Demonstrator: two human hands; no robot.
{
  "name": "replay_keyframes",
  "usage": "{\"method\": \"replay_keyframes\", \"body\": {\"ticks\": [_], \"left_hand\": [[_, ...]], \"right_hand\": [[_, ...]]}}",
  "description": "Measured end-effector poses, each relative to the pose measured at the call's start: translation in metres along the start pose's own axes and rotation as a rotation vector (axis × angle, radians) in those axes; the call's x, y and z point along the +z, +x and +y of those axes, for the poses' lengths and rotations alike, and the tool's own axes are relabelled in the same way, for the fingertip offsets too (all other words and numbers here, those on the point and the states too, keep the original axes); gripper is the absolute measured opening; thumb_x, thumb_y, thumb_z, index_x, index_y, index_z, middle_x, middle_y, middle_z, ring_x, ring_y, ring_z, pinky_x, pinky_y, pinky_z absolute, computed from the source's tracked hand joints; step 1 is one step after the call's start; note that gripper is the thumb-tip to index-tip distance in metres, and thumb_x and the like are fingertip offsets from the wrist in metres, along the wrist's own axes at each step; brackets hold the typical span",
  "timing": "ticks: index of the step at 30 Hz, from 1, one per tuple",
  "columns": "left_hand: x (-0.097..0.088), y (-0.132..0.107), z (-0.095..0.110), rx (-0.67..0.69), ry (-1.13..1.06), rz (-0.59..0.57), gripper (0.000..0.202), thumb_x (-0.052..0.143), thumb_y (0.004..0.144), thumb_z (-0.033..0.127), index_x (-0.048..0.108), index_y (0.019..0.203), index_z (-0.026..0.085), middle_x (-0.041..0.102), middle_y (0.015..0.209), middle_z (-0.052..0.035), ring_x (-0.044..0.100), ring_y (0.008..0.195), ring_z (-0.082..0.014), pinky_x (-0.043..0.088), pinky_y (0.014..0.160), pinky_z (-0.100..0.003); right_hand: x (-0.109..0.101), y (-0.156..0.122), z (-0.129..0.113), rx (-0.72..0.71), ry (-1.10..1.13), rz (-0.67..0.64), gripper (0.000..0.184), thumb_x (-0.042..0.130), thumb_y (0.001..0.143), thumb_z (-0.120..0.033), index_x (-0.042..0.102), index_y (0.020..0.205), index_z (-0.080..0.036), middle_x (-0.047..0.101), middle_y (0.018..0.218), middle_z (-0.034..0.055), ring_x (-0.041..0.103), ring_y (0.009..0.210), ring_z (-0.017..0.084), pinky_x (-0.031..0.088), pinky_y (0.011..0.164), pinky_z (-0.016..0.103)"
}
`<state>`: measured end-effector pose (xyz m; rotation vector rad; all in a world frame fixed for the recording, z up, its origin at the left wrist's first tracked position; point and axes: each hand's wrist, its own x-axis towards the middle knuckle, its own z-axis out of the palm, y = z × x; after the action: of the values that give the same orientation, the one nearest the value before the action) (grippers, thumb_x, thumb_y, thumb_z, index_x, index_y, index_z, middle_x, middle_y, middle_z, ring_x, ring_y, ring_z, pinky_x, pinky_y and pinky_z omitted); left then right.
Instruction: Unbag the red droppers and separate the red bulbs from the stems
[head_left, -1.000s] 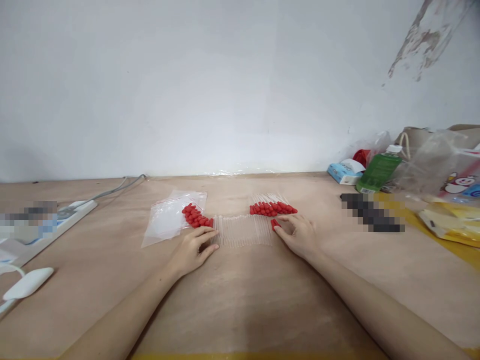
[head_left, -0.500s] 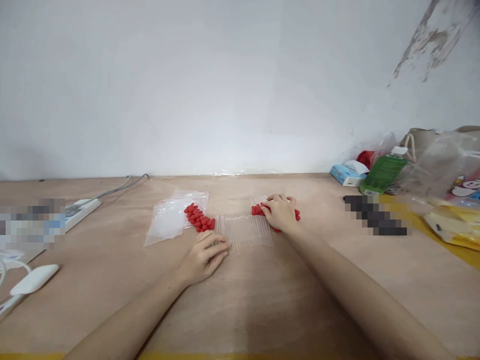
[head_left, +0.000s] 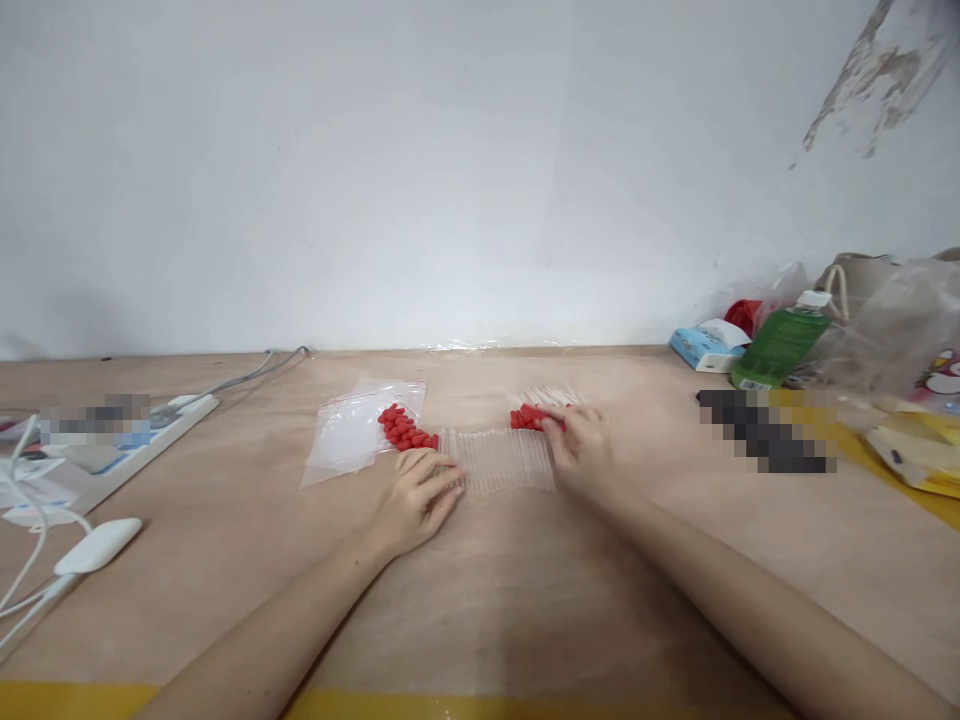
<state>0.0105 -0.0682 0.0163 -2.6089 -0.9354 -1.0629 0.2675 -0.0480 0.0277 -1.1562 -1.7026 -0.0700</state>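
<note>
A row of clear thin tubes (head_left: 499, 459) lies on the wooden table (head_left: 480, 580) between my hands. My left hand (head_left: 420, 498) rests flat by the row's left end, fingers spread and holding nothing. A heap of small red caps (head_left: 406, 429) lies just beyond it, on the edge of clear zip bags (head_left: 352, 435). My right hand (head_left: 581, 447) sits at the row's right end, fingers curled over a second group of red-capped tubes (head_left: 529, 416). Whether those fingers grip one of them is hidden.
A white power strip with cables (head_left: 161, 425) and a white adapter (head_left: 97, 545) lie at the left. At the right stand a green bottle (head_left: 780, 345), a blue tissue pack (head_left: 701, 347), plastic bags (head_left: 892, 330) and yellow packets (head_left: 911, 450). A white wall rises behind the table.
My right hand reached out over the red-capped tubes, then drew back a little to their right side. My left hand stayed beside the row. The view drifted slightly left.
</note>
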Motion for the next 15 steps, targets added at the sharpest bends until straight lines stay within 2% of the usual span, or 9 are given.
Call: {"method": "replay_keyframes", "body": {"ticks": [3, 5, 7, 12, 15], "left_hand": [[0.002, 0.004, 0.004, -0.044, 0.018, 0.101, 0.033, 0.056, 0.08, 0.019, 0.052, 0.113, 0.018, 0.057, 0.104, -0.0097, 0.05, 0.099, -0.0217, 0.039, 0.087, -0.04], [0.004, 0.006, 0.01, -0.039, 0.003, 0.13, 0.036, 0.057, 0.079, 0.02, 0.05, 0.114, 0.018, 0.056, 0.107, -0.0102, 0.049, 0.101, -0.0221, 0.038, 0.088, -0.04], [0.007, 0.008, 0.015, 0.007, -0.016, 0.088, 0.032, 0.058, 0.079, 0.021, 0.052, 0.111, 0.02, 0.059, 0.104, -0.0083, 0.05, 0.098, -0.0212, 0.037, 0.087, -0.039], [0.015, 0.009, 0.025, 0.093, 0.011, 0.012, 0.018, 0.055, 0.082, 0.019, 0.061, 0.099, 0.023, 0.065, 0.078, -0.0004, 0.052, 0.075, -0.0146, 0.033, 0.077, -0.035], [0.017, 0.009, 0.026, 0.092, 0.013, 0.015, 0.014, 0.055, 0.083, 0.019, 0.062, 0.095, 0.022, 0.064, 0.071, 0.0008, 0.05, 0.068, -0.0127, 0.031, 0.075, -0.034]], "right_hand": [[-0.016, -0.026, -0.006, -0.238, 0.016, -0.151, 0.023, 0.044, 0.085, -0.02, 0.062, 0.1, -0.025, 0.065, 0.076, 0.0007, 0.053, 0.078, 0.016, 0.029, 0.081, 0.035], [-0.022, -0.039, -0.009, -0.318, 0.025, -0.219, 0.024, 0.044, 0.084, -0.015, 0.061, 0.098, -0.024, 0.066, 0.079, 0.0006, 0.053, 0.079, 0.015, 0.029, 0.08, 0.035], [-0.023, -0.045, -0.011, -0.358, 0.038, -0.239, 0.024, 0.044, 0.083, -0.013, 0.061, 0.097, -0.024, 0.068, 0.083, 0.0003, 0.053, 0.079, 0.015, 0.028, 0.081, 0.035], [-0.018, -0.046, -0.014, -0.382, 0.055, -0.261, 0.023, 0.045, 0.082, -0.013, 0.06, 0.096, -0.024, 0.068, 0.088, 0.0003, 0.052, 0.082, 0.015, 0.028, 0.083, 0.036], [-0.015, -0.045, -0.015, -0.36, 0.001, -0.291, 0.018, 0.052, 0.08, -0.024, 0.061, 0.096, -0.024, 0.066, 0.093, 0.0026, 0.052, 0.086, 0.017, 0.027, 0.086, 0.038]]}}
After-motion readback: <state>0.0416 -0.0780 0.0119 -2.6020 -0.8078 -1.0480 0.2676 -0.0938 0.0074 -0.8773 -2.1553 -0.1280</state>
